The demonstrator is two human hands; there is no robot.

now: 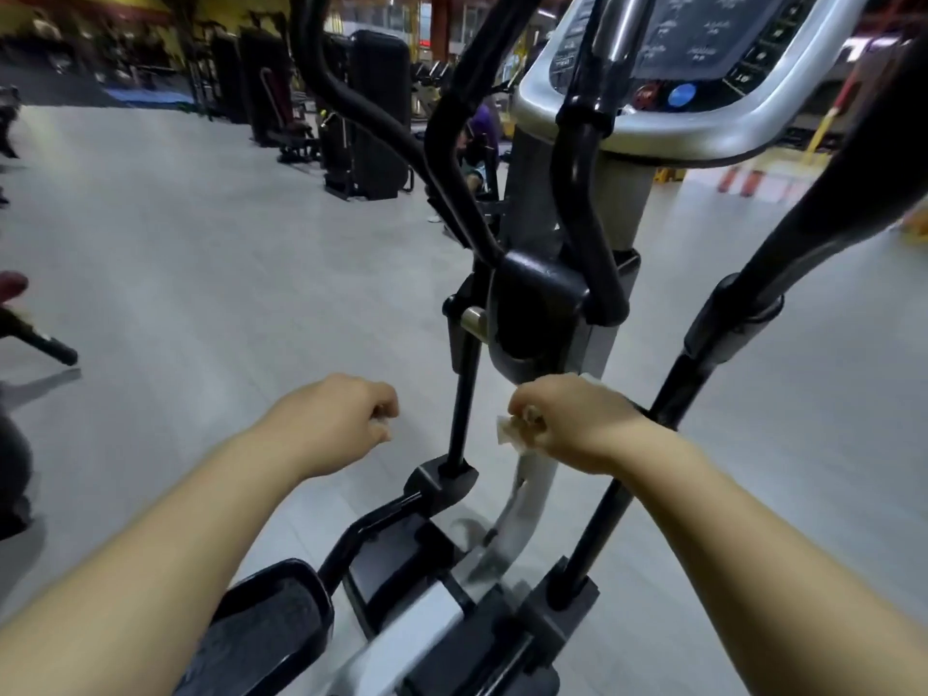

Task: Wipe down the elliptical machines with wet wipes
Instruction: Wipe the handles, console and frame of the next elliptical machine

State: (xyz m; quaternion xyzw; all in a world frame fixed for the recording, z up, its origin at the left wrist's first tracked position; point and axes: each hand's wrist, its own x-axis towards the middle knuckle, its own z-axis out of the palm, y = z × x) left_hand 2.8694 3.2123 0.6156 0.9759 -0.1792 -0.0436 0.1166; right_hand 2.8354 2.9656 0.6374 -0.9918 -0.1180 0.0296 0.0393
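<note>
An elliptical machine (542,303) fills the view, with black curved handlebars, a silver console (703,57) at the top right and black foot pedals (271,625) at the bottom. My right hand (577,424) is closed around a crumpled white wet wipe (509,432), just below the machine's black central housing and in front of the silver upright post. My left hand (341,419) is a loose fist to the left of the thin black linkage rod (464,394). It touches nothing, and I cannot make out anything in it.
Grey gym floor (201,253) spreads out to the left. Black weight machines (371,118) stand in a row at the back. A seated person (479,143) is behind the handlebars. Part of another machine's handle (40,344) juts in at the left edge.
</note>
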